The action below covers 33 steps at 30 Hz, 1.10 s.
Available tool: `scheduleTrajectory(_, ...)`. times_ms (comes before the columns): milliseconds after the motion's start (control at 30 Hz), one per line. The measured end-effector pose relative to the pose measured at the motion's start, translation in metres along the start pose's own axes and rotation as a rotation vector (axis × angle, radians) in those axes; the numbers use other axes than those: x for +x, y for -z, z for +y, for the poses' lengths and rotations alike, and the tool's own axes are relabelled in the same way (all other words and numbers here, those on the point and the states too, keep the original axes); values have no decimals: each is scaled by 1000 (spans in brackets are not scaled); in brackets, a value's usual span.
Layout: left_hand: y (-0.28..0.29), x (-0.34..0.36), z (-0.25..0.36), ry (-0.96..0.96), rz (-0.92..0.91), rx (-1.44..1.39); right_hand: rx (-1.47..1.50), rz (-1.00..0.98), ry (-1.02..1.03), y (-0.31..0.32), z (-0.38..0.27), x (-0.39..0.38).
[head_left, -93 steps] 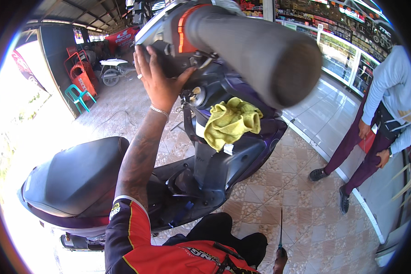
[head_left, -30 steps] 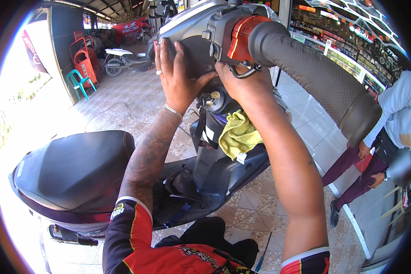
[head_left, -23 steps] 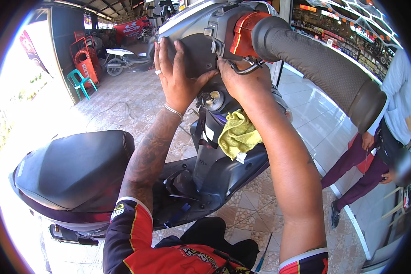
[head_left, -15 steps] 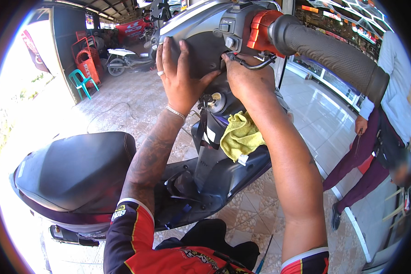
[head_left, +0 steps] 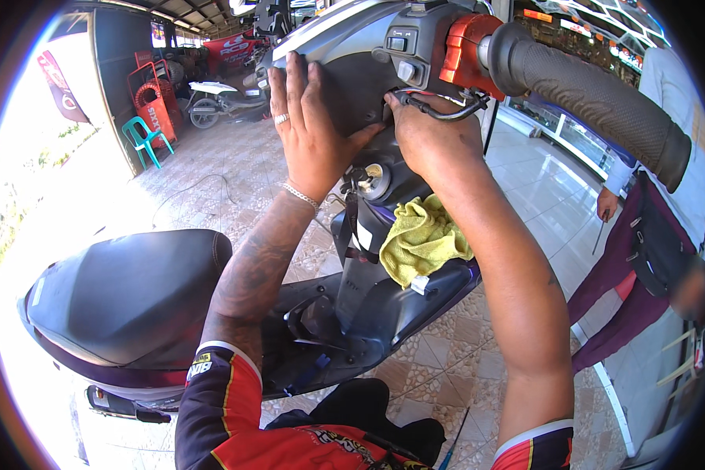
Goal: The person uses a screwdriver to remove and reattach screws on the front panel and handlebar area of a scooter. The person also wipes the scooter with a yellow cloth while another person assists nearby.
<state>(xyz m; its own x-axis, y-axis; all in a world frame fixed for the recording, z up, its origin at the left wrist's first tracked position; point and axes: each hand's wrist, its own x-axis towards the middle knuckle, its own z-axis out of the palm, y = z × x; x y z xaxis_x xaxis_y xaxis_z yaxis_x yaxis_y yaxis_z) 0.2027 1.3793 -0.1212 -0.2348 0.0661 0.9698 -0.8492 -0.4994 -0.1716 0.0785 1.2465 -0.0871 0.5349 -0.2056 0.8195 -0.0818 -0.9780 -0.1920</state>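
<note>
My left hand (head_left: 309, 129) rests with fingers spread on the dark rear handlebar cover (head_left: 352, 82) of a scooter. Its thumb points right along the cover's lower edge. My right hand (head_left: 439, 141) is at the right lower part of that cover, beneath the switch block (head_left: 403, 51). One of its digits touches the cover's edge; the other fingers are hidden behind the cover and a black cable (head_left: 439, 115). Just below my hands is the round ignition lock (head_left: 374, 180). A yellow-green cloth (head_left: 419, 239) drapes over the scooter's front panel, close to my right forearm.
The ribbed throttle grip (head_left: 595, 94) with its red housing (head_left: 466, 51) juts out to the upper right. At left sits the black seat (head_left: 129, 294). Another person (head_left: 642, 243) stands at right holding a thin rod. A green chair (head_left: 146, 141) and a white motorbike (head_left: 223, 102) stand behind.
The handlebar and my right hand appear slightly farther right in the picture. Both hands keep their places on the cover. The other person's hand has shifted, and the thin rod shows more plainly.
</note>
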Motion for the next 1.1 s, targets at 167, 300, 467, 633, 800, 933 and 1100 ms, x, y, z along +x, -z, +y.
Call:
scheduleTrajectory(167, 2, 5, 2, 43, -101, 6, 127, -61, -110, 1, -3, 3)
scheduleTrajectory(300, 1, 6, 2, 27, -122, 33, 67, -23, -51, 4, -4, 2)
scheduleTrajectory(467, -3, 6, -6, -29, -99, 41, -42, 6, 20, -1, -2, 0)
scheduleTrajectory(633, -3, 6, -10, -60, -82, 43, -54, -31, 53, -2, 0, 3)
scheduleTrajectory(800, -3, 7, -11, -86, -64, 47, -128, -63, 75, 8, -6, 0)
scheduleTrajectory(933, -3, 7, -10, -100, -51, 66, -268, -253, 66, 22, -10, -5)
scheduleTrajectory(1100, -3, 8, -9, -110, -45, 57, 310, 57, 188, 58, 37, -64)
